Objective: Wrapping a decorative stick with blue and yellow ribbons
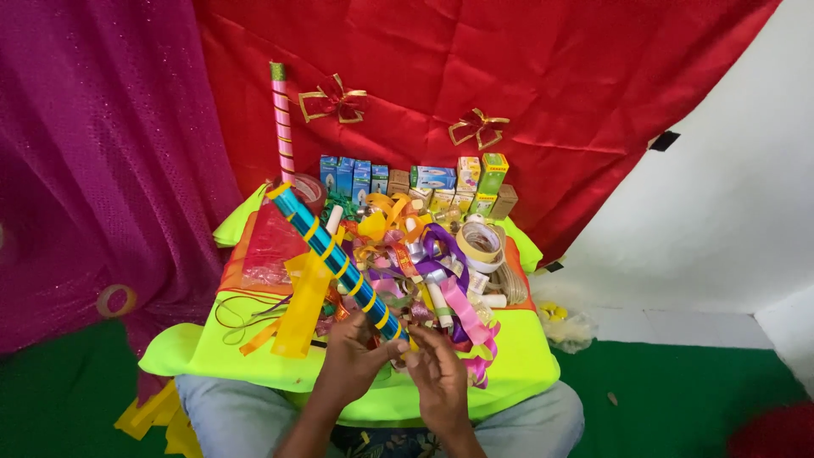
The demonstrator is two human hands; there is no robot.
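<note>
A long stick wrapped in shiny blue foil with yellow ribbon bands [335, 259] slants up to the left over the table. My left hand [356, 356] grips its near end. My right hand [434, 373] touches the same end from the right, fingers pinched at the yellow ribbon there. Both hands sit over the front edge of the neon yellow-green table cover [526, 365]. Behind the hands lies a heap of loose ribbons [424, 263] in purple, pink, orange and yellow.
A pink-and-white striped stick [281, 127] stands upright at the back left. Several small boxes [424, 182] line the back edge. A tape roll [480, 244] lies right of the ribbons. Red and magenta cloths hang behind; two gold bows [335, 100] are pinned there. Green floor surrounds.
</note>
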